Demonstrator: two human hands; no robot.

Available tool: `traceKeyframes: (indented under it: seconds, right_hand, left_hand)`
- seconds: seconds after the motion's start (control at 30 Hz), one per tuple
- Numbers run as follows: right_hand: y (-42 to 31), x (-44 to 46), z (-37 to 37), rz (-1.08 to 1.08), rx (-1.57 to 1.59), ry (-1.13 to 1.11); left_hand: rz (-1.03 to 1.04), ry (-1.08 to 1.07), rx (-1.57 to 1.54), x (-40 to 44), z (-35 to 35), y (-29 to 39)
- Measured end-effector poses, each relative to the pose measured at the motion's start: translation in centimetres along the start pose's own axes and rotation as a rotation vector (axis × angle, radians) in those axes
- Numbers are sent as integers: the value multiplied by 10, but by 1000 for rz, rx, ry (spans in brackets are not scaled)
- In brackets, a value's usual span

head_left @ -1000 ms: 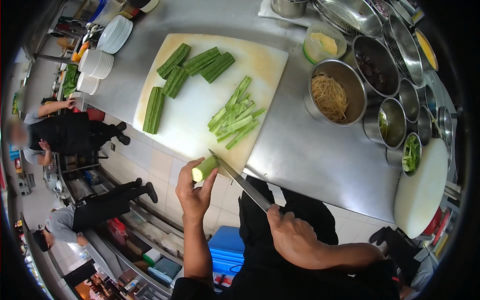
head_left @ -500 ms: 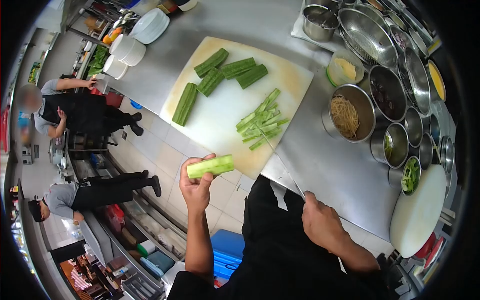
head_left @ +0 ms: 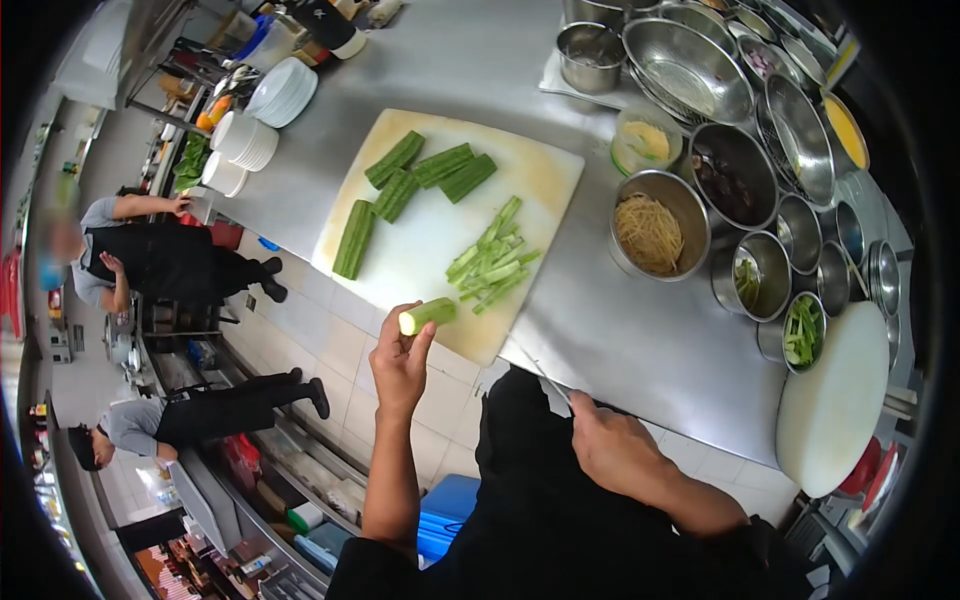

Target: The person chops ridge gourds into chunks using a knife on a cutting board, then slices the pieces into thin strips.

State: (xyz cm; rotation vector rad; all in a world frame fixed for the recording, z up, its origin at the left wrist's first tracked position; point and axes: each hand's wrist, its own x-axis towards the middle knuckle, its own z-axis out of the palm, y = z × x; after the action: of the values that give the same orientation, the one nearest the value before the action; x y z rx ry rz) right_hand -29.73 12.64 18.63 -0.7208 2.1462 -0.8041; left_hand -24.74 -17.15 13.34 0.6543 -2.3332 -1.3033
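Observation:
My left hand [head_left: 400,368] is closed round a short piece of peeled green gourd [head_left: 428,316], pale green with one cut end showing, like luffa or cucumber. It hovers at the near left edge of a white cutting board [head_left: 400,262]. My right hand [head_left: 622,448] grips a knife [head_left: 545,375] by its handle; the thin blade points up and left, by the board's near corner. On the board lie a pile of light green peel strips [head_left: 492,258] and several dark green, unpeeled gourd pieces [head_left: 353,240].
Steel bowls crowd the right side, one with pale shreds [head_left: 648,232], one with cut greens [head_left: 803,330]. A round white board [head_left: 835,400] leans at the far right. White bowls [head_left: 245,140] and plates [head_left: 283,92] stand at the back left. Two people [head_left: 160,250] stand across the aisle.
The gourd piece has turned in my left hand, its cut end now facing me. The knife has drawn back from the strips towards me. The whole view has shifted slightly.

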Motion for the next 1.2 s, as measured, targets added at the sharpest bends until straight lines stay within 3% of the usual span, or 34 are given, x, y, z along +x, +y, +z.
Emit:
traceKeyframes:
  seconds: [0.2, 1.2]
  right_hand:
    - [-4, -4, 13, -139, -236, 53]
    - [-28, 0, 22, -117, -276, 38]
  left_hand:
    - [17, 41, 145, -2, 10, 2]
    - [67, -47, 285, 9, 1, 5]
